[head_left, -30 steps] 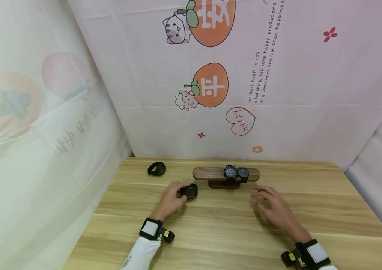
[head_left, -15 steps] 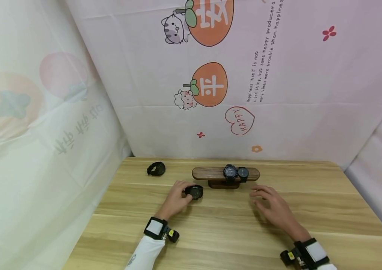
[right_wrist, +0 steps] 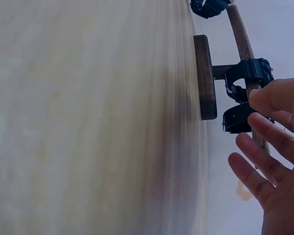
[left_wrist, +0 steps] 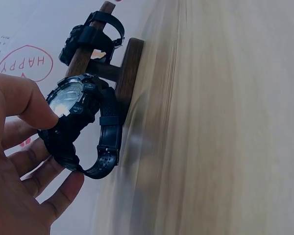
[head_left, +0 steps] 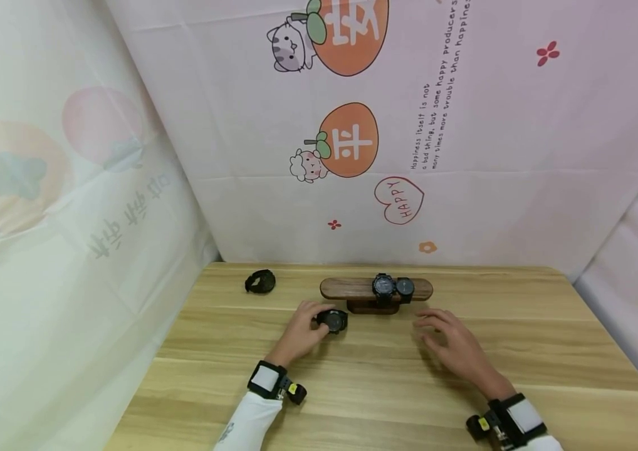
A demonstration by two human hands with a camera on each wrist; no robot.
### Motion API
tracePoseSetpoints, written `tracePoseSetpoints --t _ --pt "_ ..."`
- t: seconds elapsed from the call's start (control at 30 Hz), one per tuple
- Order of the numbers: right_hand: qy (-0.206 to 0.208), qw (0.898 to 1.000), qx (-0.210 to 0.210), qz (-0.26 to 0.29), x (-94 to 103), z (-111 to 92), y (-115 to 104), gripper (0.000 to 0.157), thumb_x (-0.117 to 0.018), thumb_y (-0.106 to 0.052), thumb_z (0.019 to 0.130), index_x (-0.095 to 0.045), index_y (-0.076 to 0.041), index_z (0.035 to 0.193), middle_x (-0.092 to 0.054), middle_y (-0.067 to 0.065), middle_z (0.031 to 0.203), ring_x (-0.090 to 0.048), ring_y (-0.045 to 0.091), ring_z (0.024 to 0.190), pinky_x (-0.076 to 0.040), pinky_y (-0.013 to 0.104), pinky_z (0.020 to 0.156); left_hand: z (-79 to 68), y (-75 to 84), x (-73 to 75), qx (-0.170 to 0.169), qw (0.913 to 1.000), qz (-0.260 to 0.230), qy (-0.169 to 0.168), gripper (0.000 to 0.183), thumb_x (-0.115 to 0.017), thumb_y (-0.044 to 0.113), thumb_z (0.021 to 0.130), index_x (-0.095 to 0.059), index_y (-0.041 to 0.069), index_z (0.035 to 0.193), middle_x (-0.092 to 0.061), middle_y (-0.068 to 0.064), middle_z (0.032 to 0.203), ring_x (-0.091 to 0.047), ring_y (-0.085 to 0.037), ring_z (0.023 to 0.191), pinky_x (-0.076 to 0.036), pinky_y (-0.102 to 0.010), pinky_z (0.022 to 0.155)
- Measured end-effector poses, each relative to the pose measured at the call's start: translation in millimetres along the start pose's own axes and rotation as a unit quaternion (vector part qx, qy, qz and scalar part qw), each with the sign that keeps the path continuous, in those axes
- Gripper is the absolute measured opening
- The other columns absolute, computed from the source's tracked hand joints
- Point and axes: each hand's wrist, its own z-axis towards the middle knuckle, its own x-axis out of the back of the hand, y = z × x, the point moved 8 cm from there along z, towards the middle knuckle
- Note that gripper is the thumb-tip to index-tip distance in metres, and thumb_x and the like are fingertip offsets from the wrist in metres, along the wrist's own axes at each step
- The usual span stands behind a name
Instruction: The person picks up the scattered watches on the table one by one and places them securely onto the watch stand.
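Head view: from above and behind, facing forward and down over the table [head_left: 386, 388] toward the back wall, far enough to take in both hands. Left wrist view: rolled sideways, very near, looking past the fingers along the tabletop at the stand [left_wrist: 122, 73]. Right wrist view: likewise rolled, close, facing the same stand [right_wrist: 206, 78]. Shared by all three: stand [head_left: 375, 289] and tabletop.

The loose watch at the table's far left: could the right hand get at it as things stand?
Probably not easily. The right hand sits far across the table; the left hand and its held watch lie between it and the loose watch.
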Motion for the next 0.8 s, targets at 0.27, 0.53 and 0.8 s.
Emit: tracePoseSetpoints --t 0.27,0.53,0.8 --pt "-0.001 1.000 0.016 -0.009 -2.5 6 -8 0.033 -0.076 -0.007 0.080 -0.068 -0.015 0.111 -0.059 0.007 0.126 -0.051 0.025 0.117 -0.052 0.050 0.088 4.0 8.4 -7.8 -0.008 0.9999 -0.004 -0.004 0.044 -0.058 0.013 0.088 -0.059 0.013 0.133 -0.056 -0.001 0.130 -0.044 -0.017 0.119 -0.047 -0.042 0.094" --pt "-0.014 1.000 0.001 0.000 -7.9 12 -13 0.038 -0.075 -0.010 0.082 -0.065 -0.013 0.118 -0.059 0.009 0.126 -0.053 0.021 0.113 -0.056 0.040 0.079 9.1 19.3 -16.3 -0.013 0.9998 -0.006 -0.016 0.045 -0.057 0.014 0.089 -0.058 0.015 0.134 -0.056 -0.003 0.130 -0.043 -0.017 0.121 -0.046 -0.043 0.094" --pt "-0.013 1.000 0.017 0.008 -13.1 14 -22 0.045 -0.075 -0.006 0.079 -0.062 -0.014 0.121 -0.060 0.009 0.125 -0.056 0.021 0.109 -0.057 0.039 0.076 10.8 29.3 -24.7 -0.019 0.9994 0.001 -0.030 0.047 -0.057 0.015 0.089 -0.056 0.016 0.136 -0.055 0.005 0.125 -0.042 -0.016 0.122 -0.046 -0.043 0.095"
